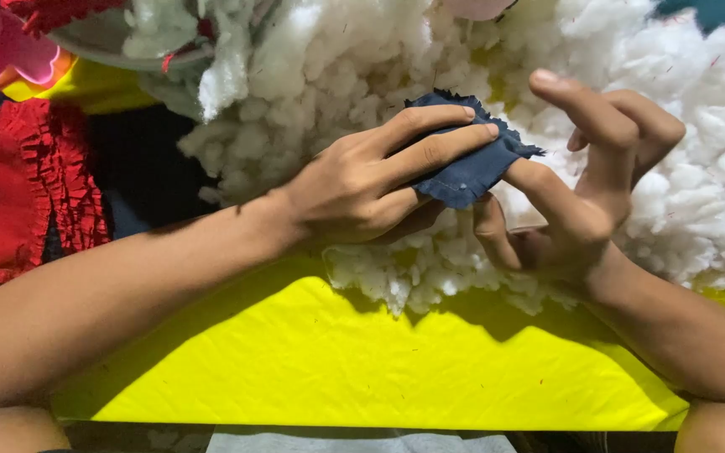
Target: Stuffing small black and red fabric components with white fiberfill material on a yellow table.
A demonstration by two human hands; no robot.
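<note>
Dark-blue cloth scrap (463, 164), frayed along its edges, sits between both hands just in front of the big heap of white stuffing (681, 210). The left hand (354, 184) lies over it with the fingers stretched flat along its top; the thumb goes under and is hidden, so the hand looks closed on the scrap from above and below. The right hand (585, 180) meets the scrap's right corner with one fingertip and the thumb near its lower edge, while the other fingers stand loosely curled and apart, gripping nothing I can make out. How much of the cloth is folded under the left fingers I cannot tell. Below the stuffing a bright yellow sheet (337, 361) spreads towards me, both forearms crossing it. Left of the heap lies red ruffled fabric (18, 193), cut off by the frame edge. Above it a pale rim with more stuffing is only partly visible.
</note>
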